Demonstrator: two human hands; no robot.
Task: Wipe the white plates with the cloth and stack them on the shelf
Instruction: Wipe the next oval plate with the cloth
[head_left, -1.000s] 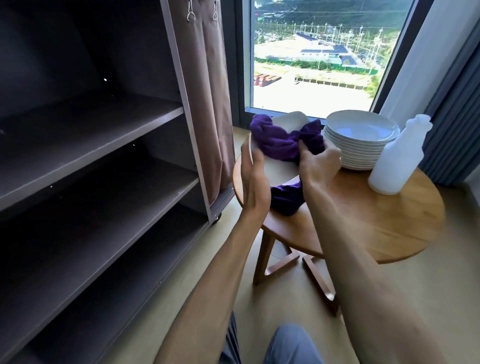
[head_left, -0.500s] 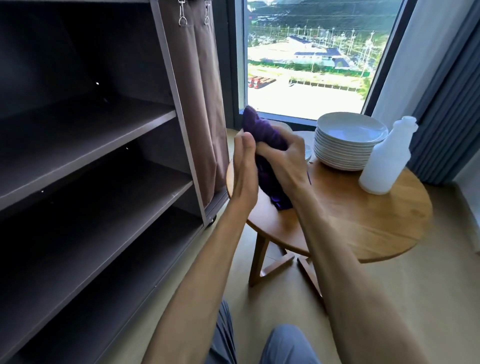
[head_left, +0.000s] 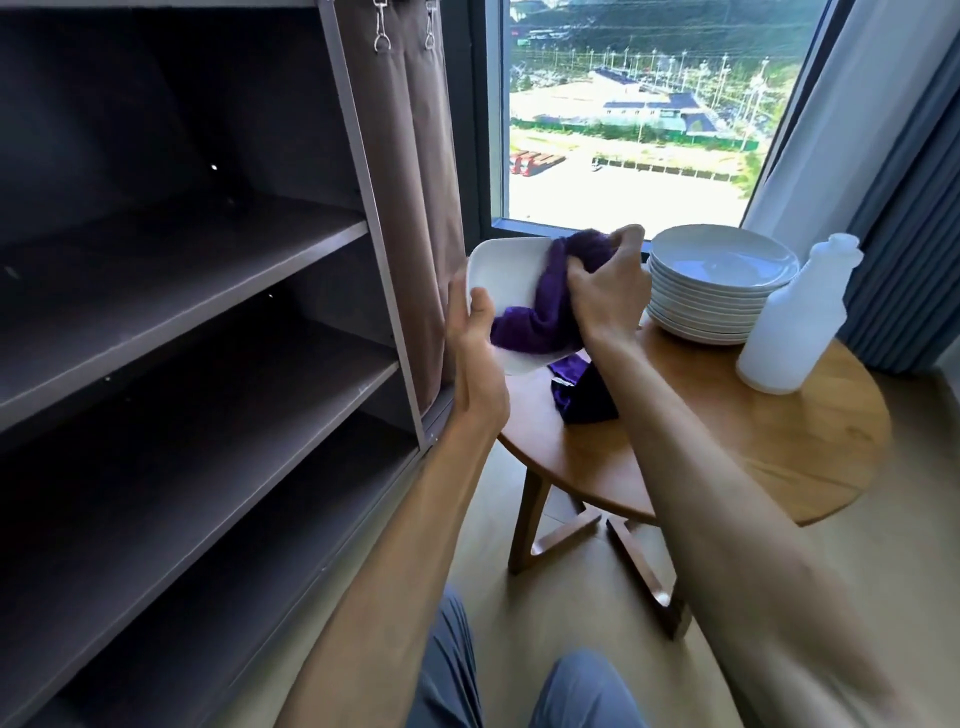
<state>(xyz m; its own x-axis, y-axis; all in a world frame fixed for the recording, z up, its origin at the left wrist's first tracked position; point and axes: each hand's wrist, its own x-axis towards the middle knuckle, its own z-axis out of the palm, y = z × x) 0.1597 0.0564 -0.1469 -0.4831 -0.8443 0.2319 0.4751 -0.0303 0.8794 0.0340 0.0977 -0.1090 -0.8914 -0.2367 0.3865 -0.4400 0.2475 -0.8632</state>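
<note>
Plate (head_left: 511, 283) in hand, white and tilted so its face turns toward the person, is held above the left edge of the round wooden surface (head_left: 727, 441), beside the brown curtain (head_left: 415, 208) that hangs on the shelf unit. The left hand (head_left: 475, 358) grips the plate at its lower left rim, thumb over the front of the rim and the other fingers curled behind it, mostly hidden. The right hand (head_left: 605, 291) presses a purple cloth (head_left: 550, 306) against the plate's right half, its fingers bunched and clamped on a wad of the fabric; the cloth spreads across the lower part of the plate and a loose end hangs down below the rim, over the surface near its left edge. A stack of white plates (head_left: 722, 286) stands at the far edge of the surface, just right of the right hand and apart from the held plate. A translucent white bottle (head_left: 795, 322) stands upright just beside the stack, toward the right edge; whether the two touch cannot be told. The dark shelf (head_left: 171, 280) fills the left of the view, with several boards one above another. Behind the surface a window (head_left: 623, 114) looks out on buildings and a road, with blue-grey drapes (head_left: 904, 208) at its right. Knees in grey trousers (head_left: 571, 691) show at the bottom.
</note>
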